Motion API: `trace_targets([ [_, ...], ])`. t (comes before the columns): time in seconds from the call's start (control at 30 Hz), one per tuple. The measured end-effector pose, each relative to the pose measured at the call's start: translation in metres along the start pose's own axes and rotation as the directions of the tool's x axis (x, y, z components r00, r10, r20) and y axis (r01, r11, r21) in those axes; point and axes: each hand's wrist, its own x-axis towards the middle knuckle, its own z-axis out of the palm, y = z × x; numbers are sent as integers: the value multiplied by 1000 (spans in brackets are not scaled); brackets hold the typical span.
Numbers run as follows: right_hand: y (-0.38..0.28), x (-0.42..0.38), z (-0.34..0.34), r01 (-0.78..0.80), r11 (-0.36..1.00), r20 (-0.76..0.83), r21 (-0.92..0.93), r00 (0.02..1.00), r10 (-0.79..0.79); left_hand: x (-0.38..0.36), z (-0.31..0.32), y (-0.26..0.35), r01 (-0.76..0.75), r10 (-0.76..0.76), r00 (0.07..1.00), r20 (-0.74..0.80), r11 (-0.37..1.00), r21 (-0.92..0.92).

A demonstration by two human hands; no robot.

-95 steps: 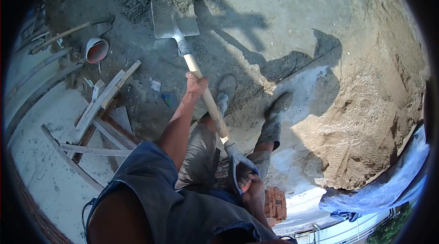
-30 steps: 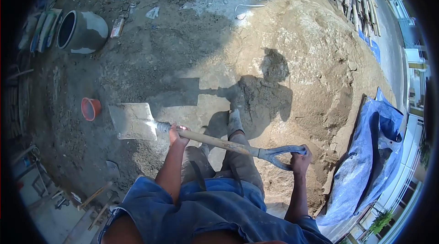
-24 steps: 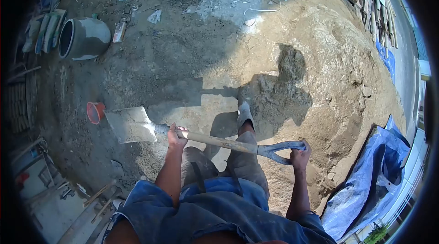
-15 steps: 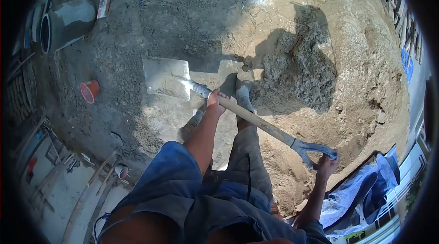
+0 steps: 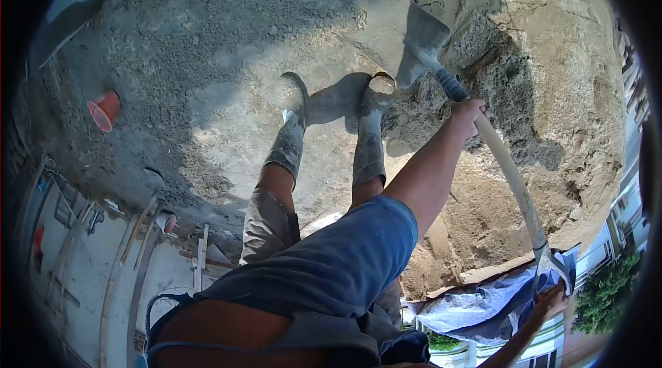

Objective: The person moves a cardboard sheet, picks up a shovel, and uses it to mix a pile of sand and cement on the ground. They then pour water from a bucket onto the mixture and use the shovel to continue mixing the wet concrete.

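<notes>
My left hand (image 5: pixel 469 116) is wrapped round the lower shaft of a shovel (image 5: pixel 509 168), just behind the metal socket. At the lower right, my right hand (image 5: pixel 553 300) grips the grey handle at the shovel's top end. The flat metal blade (image 5: pixel 407 30) lies over the ground at the left edge of a grey mortar or sand pile (image 5: pixel 486 68), partly in shadow. Nothing heaped shows on the blade. Both my boots (image 5: pixel 370 140) stand on the grey ground just below the blade.
An orange bucket (image 5: pixel 105 111) lies tilted on the ground at the left. A large cylindrical container (image 5: pixel 69 13) is at the upper left. Wooden strips (image 5: pixel 200 258) and a small bucket (image 5: pixel 165 222) are at the lower left. Plastic sheeting (image 5: pixel 469 309) borders the sand at the lower right.
The shovel blade has swung from the left of my feet up and right to the pile. My left hand moved right with it; my right hand moved down and right. The view has shifted.
</notes>
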Motion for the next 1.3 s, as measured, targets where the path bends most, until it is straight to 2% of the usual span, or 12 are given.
trace_targets([
  [0.23,-144,133,49,181,977,219,115,954,-202,13,56,91,-217,199,976,-89,924,-314],
  [0.3,-218,72,92,217,969,392,122,886,-248,10,30,145,-192,215,976,40,930,-313],
  [0.43,-231,28,171,219,926,387,309,860,-333,-16,-26,230,-391,368,920,-131,862,-322],
  [0.47,-241,-15,184,318,905,358,283,840,-408,-16,-60,261,-307,331,943,28,901,-306],
  [0.57,-256,-127,227,396,835,450,381,710,-542,-101,-131,327,-561,545,827,-134,793,-238],
  [0.7,-226,-282,228,609,428,286,668,322,-903,-226,-272,384,-720,668,690,-279,675,-163],
  [0.8,-194,-325,196,525,98,158,845,-71,-985,-318,-337,367,-548,652,752,101,702,-455],
  [0.87,-177,-317,190,516,-2,68,857,-116,-991,-342,-328,340,-540,713,681,166,643,-544],
  [1.07,-129,-181,163,616,554,325,560,452,-831,-254,-172,240,-714,717,688,-114,639,-287],
  [1.13,-76,-108,150,430,666,355,609,604,-714,-202,-114,202,-603,581,798,-160,763,-233],
  [1.2,-64,-78,110,-65,829,449,555,862,-233,-150,-64,164,-488,492,870,-9,860,-151],
  [1.3,-73,-63,54,66,890,264,452,943,-204,-81,13,116,-377,377,926,14,926,-39],
])
